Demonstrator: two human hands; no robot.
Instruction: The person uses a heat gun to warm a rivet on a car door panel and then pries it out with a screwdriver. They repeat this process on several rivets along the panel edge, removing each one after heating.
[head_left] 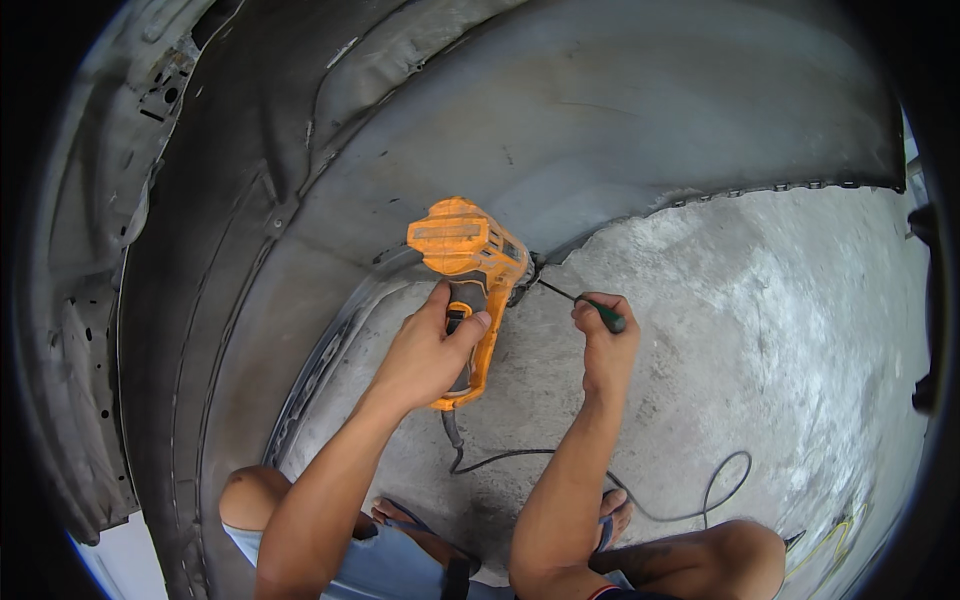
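Note:
My left hand [428,345] is closed round the black grip of an orange heat gun [462,238] with a loop handle. The gun's nozzle points at the lower edge of a large grey car body panel [660,95]. A screwdriver [606,317] with a dark green handle is pinched in my right hand [608,345]. Its thin shaft slants up and left to the panel edge beside the nozzle. The nozzle and panel edge partly hide where the shaft's tip meets them.
Below the hands lies a grey concrete floor [780,330]. A black power cord [500,456] runs from the gun's handle across it and loops at right. Bare metal bodywork [90,230] curves along the left. My bent knees and sandalled feet frame the lower edge; a thin yellow cord [840,535] lies at lower right.

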